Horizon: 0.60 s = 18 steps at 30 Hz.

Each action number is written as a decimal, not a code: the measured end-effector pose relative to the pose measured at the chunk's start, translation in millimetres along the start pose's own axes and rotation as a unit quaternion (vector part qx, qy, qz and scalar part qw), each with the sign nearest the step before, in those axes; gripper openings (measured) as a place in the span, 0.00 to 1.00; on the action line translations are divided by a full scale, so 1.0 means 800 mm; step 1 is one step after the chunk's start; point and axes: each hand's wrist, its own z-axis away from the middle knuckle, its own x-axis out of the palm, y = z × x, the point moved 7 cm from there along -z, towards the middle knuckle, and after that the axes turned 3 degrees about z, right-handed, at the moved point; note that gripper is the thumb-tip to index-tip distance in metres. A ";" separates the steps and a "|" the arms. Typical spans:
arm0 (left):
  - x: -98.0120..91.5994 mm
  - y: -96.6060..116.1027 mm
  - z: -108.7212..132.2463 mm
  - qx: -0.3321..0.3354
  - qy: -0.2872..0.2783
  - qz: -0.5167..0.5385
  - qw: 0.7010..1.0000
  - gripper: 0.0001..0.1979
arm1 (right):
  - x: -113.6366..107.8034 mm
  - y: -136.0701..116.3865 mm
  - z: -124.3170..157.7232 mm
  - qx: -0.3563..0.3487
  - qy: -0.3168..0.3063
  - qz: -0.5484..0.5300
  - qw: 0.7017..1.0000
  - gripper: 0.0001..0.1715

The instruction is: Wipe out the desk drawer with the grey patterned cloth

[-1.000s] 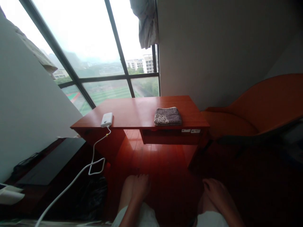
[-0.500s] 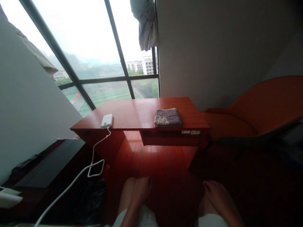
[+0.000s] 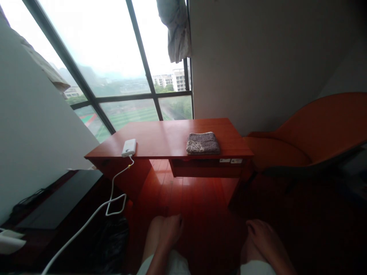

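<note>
My left hand (image 3: 172, 228) rests on my left knee, its fingers curled into a loose fist with nothing seen in it. On the other knee lies my right hand (image 3: 259, 231), curled closed in the same way. Both are apart from the desk. Ahead stands a reddish-brown wooden desk (image 3: 169, 137). A folded brown towel (image 3: 203, 143) with a pale pattern lies near its front edge, right of centre. Toward the left end sits a white power bank (image 3: 129, 147), with a white cable (image 3: 112, 183) plugged in and hanging over the edge.
An orange chair (image 3: 323, 126) stands right of the desk. To the left is a dark low surface with a flat black panel (image 3: 60, 202) and a white object (image 3: 11, 241) at the frame's edge. A black plastic bag (image 3: 110, 240) lies below the cable. Behind the desk is a window (image 3: 114, 49).
</note>
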 end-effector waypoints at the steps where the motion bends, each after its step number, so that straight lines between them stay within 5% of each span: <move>1: 0.001 0.000 0.000 0.001 -0.002 0.001 1.000 0.16 | -0.001 -0.001 0.000 -0.001 0.001 -0.001 1.000 0.25; 18: -0.001 0.000 0.002 0.000 0.000 -0.007 1.000 0.18 | -0.006 -0.003 0.002 0.001 0.008 -0.002 1.000 0.24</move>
